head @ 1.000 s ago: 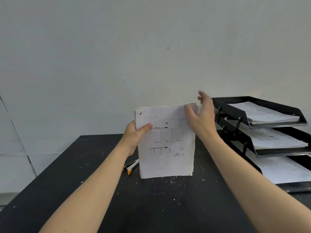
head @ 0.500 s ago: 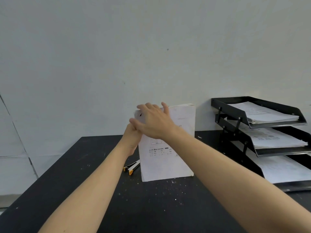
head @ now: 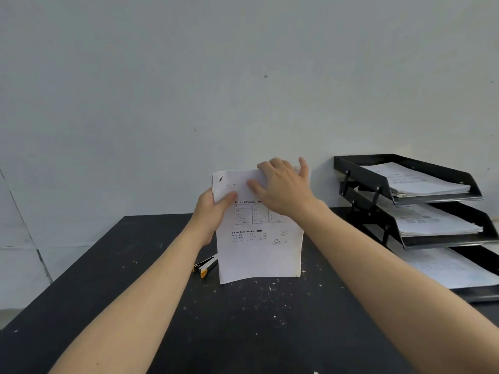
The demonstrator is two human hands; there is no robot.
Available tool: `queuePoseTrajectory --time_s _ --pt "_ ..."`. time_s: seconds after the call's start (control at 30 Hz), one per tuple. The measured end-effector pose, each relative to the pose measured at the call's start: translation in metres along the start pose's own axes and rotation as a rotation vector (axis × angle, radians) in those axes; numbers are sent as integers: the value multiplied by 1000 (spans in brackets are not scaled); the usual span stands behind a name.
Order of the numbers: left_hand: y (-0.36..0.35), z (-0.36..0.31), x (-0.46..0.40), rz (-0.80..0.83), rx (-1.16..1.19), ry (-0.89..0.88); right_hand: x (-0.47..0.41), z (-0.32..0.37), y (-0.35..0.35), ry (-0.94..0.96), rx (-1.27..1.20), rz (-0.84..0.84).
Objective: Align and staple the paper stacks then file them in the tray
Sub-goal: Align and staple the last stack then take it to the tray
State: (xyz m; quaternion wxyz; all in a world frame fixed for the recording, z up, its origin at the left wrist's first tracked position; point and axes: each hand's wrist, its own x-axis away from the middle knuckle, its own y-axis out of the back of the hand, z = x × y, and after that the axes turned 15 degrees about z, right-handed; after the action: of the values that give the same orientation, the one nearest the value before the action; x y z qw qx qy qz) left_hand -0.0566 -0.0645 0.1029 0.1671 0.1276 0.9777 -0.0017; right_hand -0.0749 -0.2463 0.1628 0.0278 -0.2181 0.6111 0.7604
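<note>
A white printed paper stack stands upright on its lower edge on the black table. My left hand grips the stack's upper left edge, thumb on the front sheet. My right hand lies flat over the stack's top edge, fingers spread and draped across the top. A black stapler with an orange tip lies on the table just left of the stack's foot, partly hidden behind it. The black three-tier tray stands at the right.
All three tray tiers hold white papers, the bottom one nearest me at the right edge. A pale wall rises directly behind the table. White specks are scattered over the tabletop in front of the stack.
My right hand went from the stack's right edge to its upper left corner, then slid right along the top edge to the upper middle. My left hand kept its hold.
</note>
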Motion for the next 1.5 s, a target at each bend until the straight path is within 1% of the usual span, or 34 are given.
queuePoseTrajectory --time_s 0.07,0.1,0.13,0.17,0.2,0.23,0.27,0.3,0.4,0.43,0.47,0.6,0.67,0.8,0.9,0.97,1.07,1.17,1.2,1.23,1.27,1.3,1.33,1.37,1.4,1.47,1.5 --pt "0 1 -1 -5 6 1 1 -18 -1 7 -129 -141" --pt "1 2 -2 -5 7 2 1 -29 -3 0 -268 -212" --pt "2 2 -2 -2 11 4 3 -40 -6 -4 -488 -241" --pt "3 3 -2 2 17 5 6 -52 -12 0 -768 -222" --pt "3 3 -3 9 28 5 9 -63 -19 13 -1062 -166" --pt "4 4 -3 15 35 7 13 -74 -29 18 -1301 -73" --pt "4 4 -4 21 42 9 16 -84 -39 34 -1441 34" --pt "4 4 -4 26 49 10 21 -90 -47 48 -1477 135" --pt "4 5 -6 43 80 9 32 -100 -82 23 -1425 377" --pt "5 8 -5 47 92 19 35 -103 -95 24 -1410 433" --pt "6 11 -4 54 100 36 37 -105 -107 29 -1396 454" --pt "10 47 12 127 60 190 37 -105 -124 -13 -1436 389" --pt "7 65 21 157 30 253 37 -103 -124 -4 -1443 389" --pt "4 65 13 137 1 232 31 -104 -119 10 -1463 379" --pt "5 60 4 159 -10 199 27 -106 -118 36 -1507 368" --pt "3 64 5 163 -26 221 28 -106 -125 16 -1518 373" --pt "1 74 6 167 -23 264 30 -107 -138 -24 -1466 340" --pt "13 70 7 244 67 268 28 -107 -135 -24 -1395 278" --pt "20 69 6 210 96 267 28 -108 -133 -20 -1392 269" --pt "27 69 6 119 81 290 27 -108 -131 -18 -1388 266" --pt "35 72 6 7 -6 337 26 -109 -131 -17 -1383 264" --pt "43 77 7 -71 -172 406 26 -109 -131 -19 -1379 257" --pt "50 83 10 -81 -386 491 26 -109 -131 -22 -1379 248" --pt "56 89 14 -12 -598 591 25 -109 -132 -23 -1378 245" --pt "59 94 18 101 -761 694 25 -109 -134 -21 -1377 248" --pt "61 99 24 269 -946 844 24 -107 -136 -13 -1381 257" --pt "61 99 25 308 -1005 867 24 -106 -137 -13 -1385 258"
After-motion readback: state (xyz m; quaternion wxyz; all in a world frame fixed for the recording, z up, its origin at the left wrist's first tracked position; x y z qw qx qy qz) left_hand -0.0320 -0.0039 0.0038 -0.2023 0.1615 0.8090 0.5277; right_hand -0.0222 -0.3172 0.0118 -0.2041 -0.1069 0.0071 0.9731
